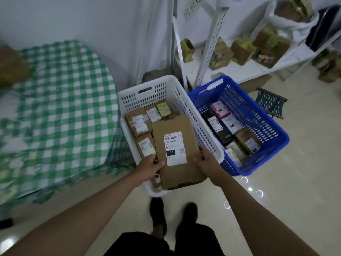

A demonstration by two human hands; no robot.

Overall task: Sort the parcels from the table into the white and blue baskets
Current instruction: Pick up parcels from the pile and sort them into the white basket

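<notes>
At frame centre I hold one flat cardboard parcel [175, 150] over the white basket [147, 85], my left hand [149, 168] and right hand [204, 161] each gripping a side edge with curled fingers. It is not yet released. The white basket holds at least four labelled boxes; the blue basket [258, 108], touching it to the right, holds about six. The checked table [60, 108], at left, shows one blurred brown parcel [11, 65] remaining.
</notes>
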